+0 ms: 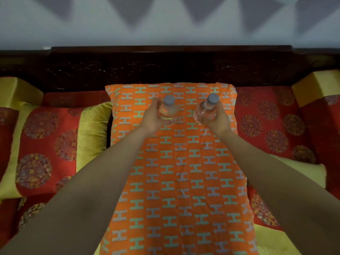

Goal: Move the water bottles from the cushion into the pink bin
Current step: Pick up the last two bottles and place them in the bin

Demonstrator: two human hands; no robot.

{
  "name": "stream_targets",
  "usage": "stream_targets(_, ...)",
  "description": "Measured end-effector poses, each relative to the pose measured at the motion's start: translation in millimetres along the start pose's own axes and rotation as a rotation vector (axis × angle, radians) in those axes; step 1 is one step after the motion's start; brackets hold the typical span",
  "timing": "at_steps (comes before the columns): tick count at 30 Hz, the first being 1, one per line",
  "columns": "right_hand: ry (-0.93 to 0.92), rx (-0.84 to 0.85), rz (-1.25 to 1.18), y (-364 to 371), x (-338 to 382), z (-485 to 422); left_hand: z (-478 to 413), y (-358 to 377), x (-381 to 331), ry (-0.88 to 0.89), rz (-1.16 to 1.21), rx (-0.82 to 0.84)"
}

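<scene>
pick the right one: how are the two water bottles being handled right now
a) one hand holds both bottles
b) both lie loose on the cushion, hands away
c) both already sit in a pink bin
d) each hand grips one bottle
d: the left hand curls round the left bottle and the right hand round the right bottle, above the orange cushion; no bin is in view.

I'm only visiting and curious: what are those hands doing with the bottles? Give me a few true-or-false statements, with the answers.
1. The left hand grips the left bottle, and the right hand grips the right bottle. True.
2. Both bottles lie on their sides. False: both are held roughly upright.
3. The cushion beneath them is orange with an H pattern. True.
4. A pink bin stands on the cushion. False: no pink bin is in view.
</scene>
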State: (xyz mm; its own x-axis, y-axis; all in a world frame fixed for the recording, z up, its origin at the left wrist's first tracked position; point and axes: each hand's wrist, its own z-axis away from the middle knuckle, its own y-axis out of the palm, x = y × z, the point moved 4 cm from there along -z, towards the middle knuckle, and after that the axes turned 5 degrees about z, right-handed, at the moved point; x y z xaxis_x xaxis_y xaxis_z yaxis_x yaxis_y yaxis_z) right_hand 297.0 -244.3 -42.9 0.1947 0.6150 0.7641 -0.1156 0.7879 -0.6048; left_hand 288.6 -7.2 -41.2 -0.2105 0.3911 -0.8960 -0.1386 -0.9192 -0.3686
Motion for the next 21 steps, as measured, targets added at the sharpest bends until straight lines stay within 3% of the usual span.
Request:
stream_targets(12,-0.057,-0.129,-0.095,-42.6,13.4,79.0,89.4,-20.0,-10.8,-0.035,0.007,-0.116)
stream_targets(21,-0.164,-0.088,-0.110,-64.5,15.6,155.8,188.5,-15.2,-45.1,0.011,0.141,-0.270)
